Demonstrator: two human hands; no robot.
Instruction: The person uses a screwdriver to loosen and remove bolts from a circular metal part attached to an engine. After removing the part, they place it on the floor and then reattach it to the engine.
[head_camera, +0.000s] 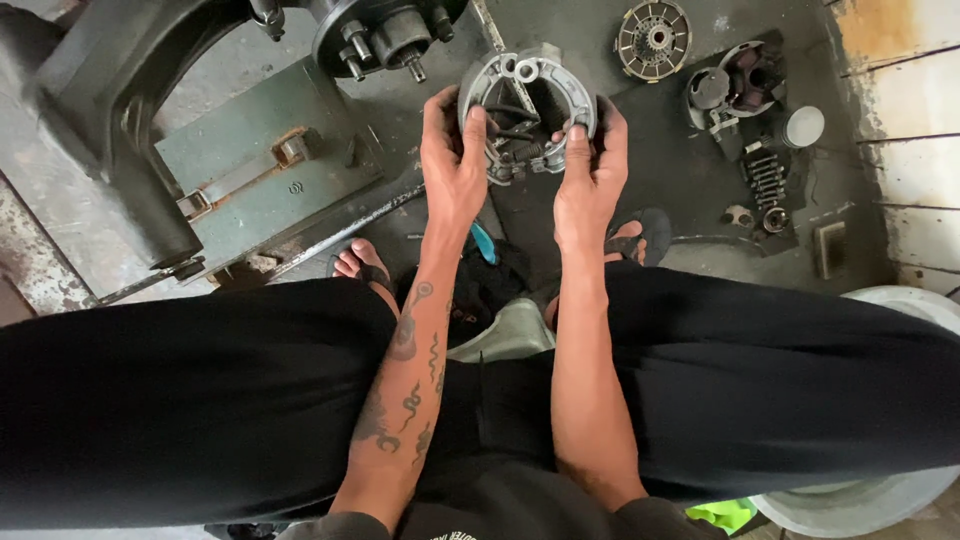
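Observation:
Both my hands hold a round grey metal brake shoe assembly (525, 78) with springs across its middle, raised above the dark floor. My left hand (452, 160) grips its left rim, thumb on the front face. My right hand (588, 170) grips its right rim, thumb pressed on the edge. A wheel hub (385, 38) with protruding studs sits just up and left of the assembly. My knees in black trousers fill the lower view.
A green metal plate (250, 160) with a bracket lies at left beside a dark machine body (110, 110). A clutch disc (653, 38), a round housing (735, 90), a spring (765, 180) and small parts lie at right. A pale basin rim (900, 300) is at lower right.

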